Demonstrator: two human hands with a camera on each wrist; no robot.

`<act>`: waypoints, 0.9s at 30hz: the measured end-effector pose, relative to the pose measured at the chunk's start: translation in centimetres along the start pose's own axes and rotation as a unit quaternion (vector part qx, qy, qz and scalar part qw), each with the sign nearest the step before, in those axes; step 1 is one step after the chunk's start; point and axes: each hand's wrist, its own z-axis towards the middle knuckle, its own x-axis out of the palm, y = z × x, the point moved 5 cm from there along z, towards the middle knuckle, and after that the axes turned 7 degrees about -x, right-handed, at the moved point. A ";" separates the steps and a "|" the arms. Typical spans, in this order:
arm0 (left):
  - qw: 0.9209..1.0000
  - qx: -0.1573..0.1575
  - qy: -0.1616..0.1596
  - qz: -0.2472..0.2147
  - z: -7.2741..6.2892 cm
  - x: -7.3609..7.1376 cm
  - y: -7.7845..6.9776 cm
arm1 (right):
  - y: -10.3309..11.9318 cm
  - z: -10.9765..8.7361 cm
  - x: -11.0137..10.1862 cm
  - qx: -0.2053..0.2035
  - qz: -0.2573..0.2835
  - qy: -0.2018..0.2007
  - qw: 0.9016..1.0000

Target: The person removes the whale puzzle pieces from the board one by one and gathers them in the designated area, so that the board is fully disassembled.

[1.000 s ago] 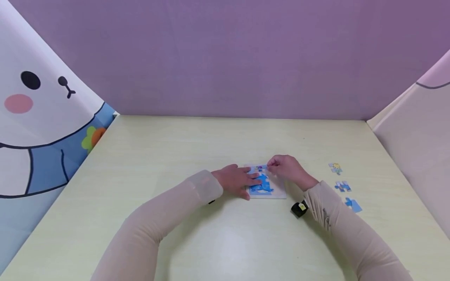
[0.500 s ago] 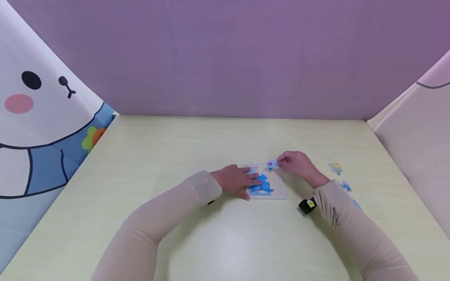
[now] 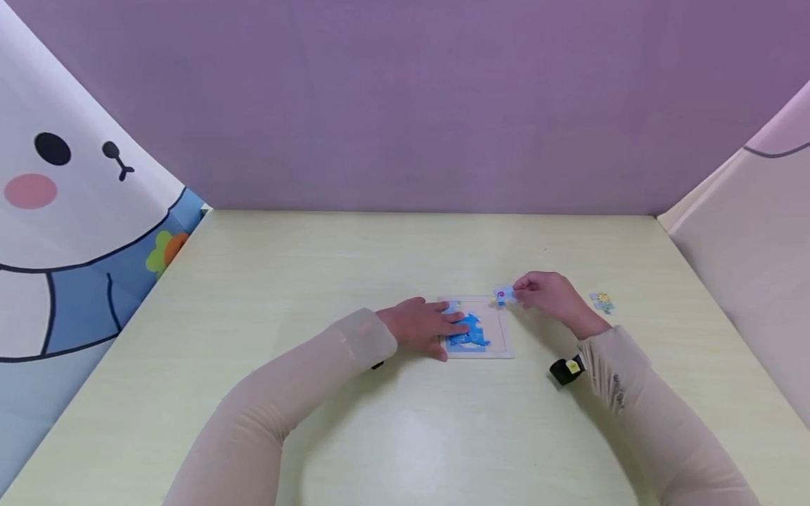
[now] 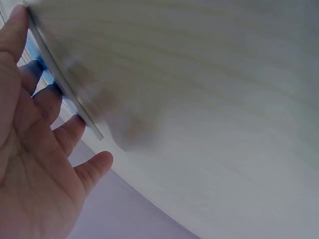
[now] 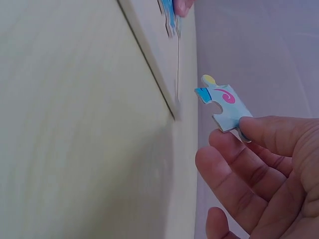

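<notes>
A jigsaw puzzle piece (image 5: 227, 103), light blue with a pink swirl and a yellow tab, is pinched between thumb and fingers of my right hand (image 3: 553, 299). In the head view that piece overlaps the upper right corner of a pale puzzle board (image 3: 500, 334). My left hand (image 3: 420, 327) lies with spread, straight fingers on the board's left part. Under and beside those fingers, joined blue pieces (image 3: 474, 336) show an animal picture. The right half of the board is bare. The left wrist view shows the left fingers (image 4: 50, 102) over the board's edge (image 4: 65, 84).
Joined pieces with a yellow sunflower (image 3: 603, 302) lie on the table to the right of my right hand. A black wrist camera (image 3: 566, 370) hangs below the right sleeve. A purple backdrop (image 3: 405, 105) stands behind the pale tabletop (image 3: 316, 253).
My right hand has lifted the swirl piece off the board's top area and moved it to the right. The right sleeve now hides the lower loose pieces. My left hand stays put.
</notes>
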 end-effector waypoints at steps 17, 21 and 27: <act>1.000 -0.011 -0.005 -0.016 -0.5 0.2 0.5 | -1.6 -1.4 -3.3 -0.005 -0.003 -0.026 1.000; 1.000 -0.012 -0.008 -0.023 -0.8 0.1 0.6 | -2.0 -1.6 -3.9 0.005 -0.007 -0.027 1.000; 0.999 -0.010 -0.005 -0.032 -0.8 0.1 0.6 | -2.6 -2.3 -4.7 0.013 -0.023 -0.033 0.999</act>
